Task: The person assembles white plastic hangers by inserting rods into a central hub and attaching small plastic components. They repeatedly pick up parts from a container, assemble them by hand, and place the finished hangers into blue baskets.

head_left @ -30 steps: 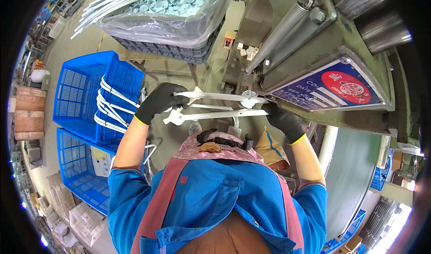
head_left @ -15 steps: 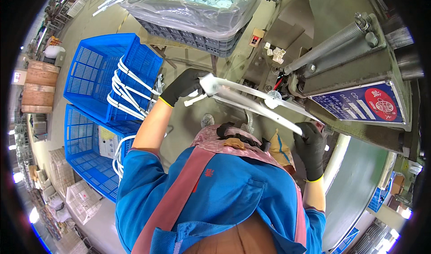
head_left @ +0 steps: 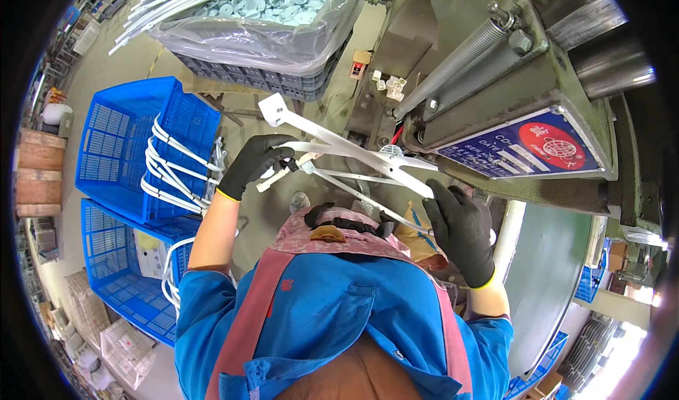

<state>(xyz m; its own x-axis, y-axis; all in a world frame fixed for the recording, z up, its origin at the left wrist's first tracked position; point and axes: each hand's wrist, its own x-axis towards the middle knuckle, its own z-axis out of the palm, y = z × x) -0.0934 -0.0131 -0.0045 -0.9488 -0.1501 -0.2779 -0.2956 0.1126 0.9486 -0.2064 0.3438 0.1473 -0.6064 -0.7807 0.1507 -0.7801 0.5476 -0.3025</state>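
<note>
Between my gloved hands hangs a white metal frame [head_left: 336,140] made of long bars that cross each other. A square white plate [head_left: 273,110] ends its upper left bar, beyond my left fingers. A round pale disc [head_left: 391,150] sits near its middle. My left hand [head_left: 258,161], in a dark glove, is closed round the left end of the bars. At the right end, my right hand [head_left: 461,232] has its fingers closed at a bar's tip; the fingertips are partly hidden. Thinner curved white bars hang below, close to my apron.
Two blue plastic baskets [head_left: 90,135] stand at left, with bent white tubes [head_left: 159,165] leaning out. At the back, a grey crate [head_left: 269,82] lined with clear plastic holds many pale discs and white rods. A heavy machine [head_left: 509,103] with a spring [head_left: 453,67] looms right, above a green surface [head_left: 548,273].
The white frame has turned: its end plate has moved up, away from my left hand, and the bars now spread and cross. My left hand has shifted its hold. My view has swung right.
</note>
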